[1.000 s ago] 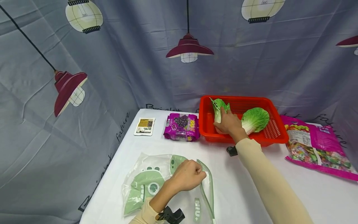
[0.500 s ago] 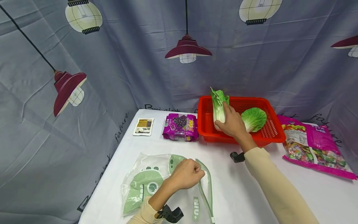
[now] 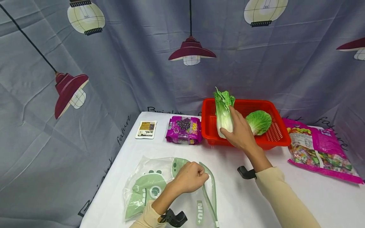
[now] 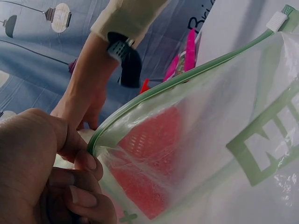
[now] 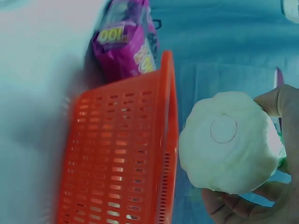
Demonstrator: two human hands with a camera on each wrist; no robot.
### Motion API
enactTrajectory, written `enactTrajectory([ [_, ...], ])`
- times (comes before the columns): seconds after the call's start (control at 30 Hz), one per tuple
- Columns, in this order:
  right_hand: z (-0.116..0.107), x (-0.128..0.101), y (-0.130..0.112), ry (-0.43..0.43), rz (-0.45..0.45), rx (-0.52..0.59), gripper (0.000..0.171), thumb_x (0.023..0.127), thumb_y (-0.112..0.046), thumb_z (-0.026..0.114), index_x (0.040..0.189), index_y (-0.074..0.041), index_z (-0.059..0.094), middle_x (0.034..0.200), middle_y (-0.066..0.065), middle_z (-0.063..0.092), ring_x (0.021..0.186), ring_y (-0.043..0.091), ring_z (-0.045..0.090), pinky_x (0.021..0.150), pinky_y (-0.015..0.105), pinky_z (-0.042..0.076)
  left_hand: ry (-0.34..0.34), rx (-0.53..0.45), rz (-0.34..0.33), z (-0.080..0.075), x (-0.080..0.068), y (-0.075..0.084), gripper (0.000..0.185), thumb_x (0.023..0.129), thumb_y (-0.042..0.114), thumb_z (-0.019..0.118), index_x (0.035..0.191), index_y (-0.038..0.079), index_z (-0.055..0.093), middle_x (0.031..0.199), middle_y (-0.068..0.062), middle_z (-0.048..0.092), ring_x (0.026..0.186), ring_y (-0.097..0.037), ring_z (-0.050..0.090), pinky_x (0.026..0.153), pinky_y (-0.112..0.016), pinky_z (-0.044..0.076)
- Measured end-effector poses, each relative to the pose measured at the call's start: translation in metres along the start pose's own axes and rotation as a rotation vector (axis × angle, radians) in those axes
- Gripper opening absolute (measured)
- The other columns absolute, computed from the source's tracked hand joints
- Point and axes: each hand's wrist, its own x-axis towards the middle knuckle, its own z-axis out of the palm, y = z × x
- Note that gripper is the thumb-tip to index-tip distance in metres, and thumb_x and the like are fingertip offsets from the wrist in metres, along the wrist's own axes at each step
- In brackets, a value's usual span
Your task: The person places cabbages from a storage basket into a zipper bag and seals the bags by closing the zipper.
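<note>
My right hand (image 3: pixel 239 132) grips a small cabbage (image 3: pixel 223 111) with a white stem and green leaves, held upright above the left part of the red basket (image 3: pixel 273 135). In the right wrist view the cabbage's pale cut base (image 5: pixel 228 141) fills the right side, with my fingers curled round it. My left hand (image 3: pixel 190 177) pinches the green zip edge of a clear zip bag (image 3: pixel 148 186) printed with green dinosaurs, lying flat on the white table. In the left wrist view the bag's mouth (image 4: pixel 187 121) stands lifted beside my fingers (image 4: pixel 70 186).
A second cabbage (image 3: pixel 259 122) lies in the basket. A purple grape-candy pack (image 3: pixel 184 129) sits left of the basket, with a small white sachet (image 3: pixel 146 129) farther left. A large pink candy bag (image 3: pixel 319 150) lies at the right. A grey lamp-print curtain hangs behind.
My right hand has lifted the cabbage out of the basket and drawn it up and slightly toward me. My left hand keeps its hold on the bag's edge.
</note>
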Motion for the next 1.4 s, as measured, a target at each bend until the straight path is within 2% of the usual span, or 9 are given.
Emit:
enactTrajectory([
  [0.2,-0.003,-0.028,-0.004,0.044,-0.006,0.042,0.092,0.083,-0.029,0.071,0.158,-0.019,0.018,0.153,0.021,0.032,0.136,0.043,0.034,0.102,0.066,0.03,-0.015,-0.013,-0.013,0.002,0.001,0.0,0.035,0.078,0.016,0.055,0.048,0.021,0.037,0.042,0.015,0.027,0.043,-0.001,0.027,0.042,-0.021,0.021],
  [0.37,0.002,-0.05,-0.009,0.043,0.04,0.08,0.093,0.085,-0.028,0.069,0.158,-0.021,0.013,0.153,0.02,0.032,0.135,0.044,0.034,0.099,0.067,0.031,0.012,-0.026,-0.011,0.0,0.001,-0.002,0.036,0.078,0.015,0.055,0.048,0.021,0.037,0.042,0.014,0.028,0.043,-0.001,0.028,0.042,-0.021,0.021],
  [0.7,0.017,-0.099,-0.007,0.091,0.108,0.215,0.098,0.08,-0.011,0.07,0.158,-0.017,0.012,0.156,0.018,0.027,0.137,0.042,0.032,0.101,0.064,0.03,0.025,-0.039,0.004,0.004,0.001,-0.005,0.037,0.078,0.015,0.056,0.046,0.021,0.037,0.042,0.015,0.027,0.043,0.0,0.026,0.041,-0.019,0.02],
  [0.77,0.019,-0.106,-0.008,0.102,0.108,0.24,0.098,0.079,-0.008,0.07,0.158,-0.015,0.012,0.156,0.019,0.028,0.135,0.04,0.035,0.099,0.061,0.034,0.029,-0.042,0.007,0.004,0.002,-0.005,0.037,0.078,0.015,0.056,0.046,0.021,0.037,0.041,0.015,0.027,0.043,0.0,0.026,0.042,-0.019,0.02],
  [0.97,0.025,-0.131,-0.02,0.104,0.178,0.348,0.101,0.079,0.001,0.071,0.158,-0.02,0.012,0.14,0.023,0.043,0.111,0.039,0.054,0.076,0.051,0.05,0.036,-0.055,0.015,0.005,0.004,-0.005,0.036,0.078,0.014,0.055,0.047,0.021,0.037,0.041,0.015,0.028,0.042,0.0,0.027,0.041,-0.019,0.021],
  [1.07,0.029,-0.141,-0.027,0.089,0.23,0.426,0.102,0.079,0.004,0.07,0.157,-0.02,0.01,0.14,0.024,0.043,0.112,0.041,0.054,0.077,0.048,0.053,0.042,-0.06,0.016,0.005,0.005,-0.006,0.036,0.078,0.014,0.055,0.047,0.021,0.037,0.042,0.015,0.028,0.042,0.0,0.028,0.042,-0.019,0.022],
  [1.17,0.033,-0.147,-0.032,0.055,0.288,0.528,0.104,0.079,0.005,0.07,0.158,-0.018,0.006,0.144,0.024,0.038,0.118,0.04,0.051,0.078,0.039,0.054,0.054,-0.059,0.013,0.005,0.005,-0.007,0.036,0.078,0.013,0.055,0.047,0.021,0.038,0.042,0.016,0.028,0.042,-0.001,0.029,0.042,-0.019,0.023],
  [1.27,0.037,-0.152,-0.035,0.017,0.361,0.639,0.105,0.078,0.007,0.069,0.158,-0.018,0.005,0.144,0.02,0.035,0.119,0.033,0.051,0.077,0.031,0.055,0.066,-0.056,0.013,0.005,0.006,-0.008,0.036,0.078,0.013,0.056,0.047,0.02,0.038,0.041,0.016,0.028,0.043,0.0,0.029,0.043,-0.02,0.024],
  [1.4,0.043,-0.159,-0.036,-0.01,0.437,0.697,0.101,0.078,0.006,0.069,0.158,-0.014,0.011,0.142,0.015,0.035,0.114,0.011,0.054,0.075,0.026,0.054,0.071,-0.051,0.017,0.004,0.006,-0.009,0.036,0.077,0.014,0.056,0.047,0.021,0.037,0.042,0.017,0.027,0.043,0.001,0.028,0.042,-0.019,0.023],
])
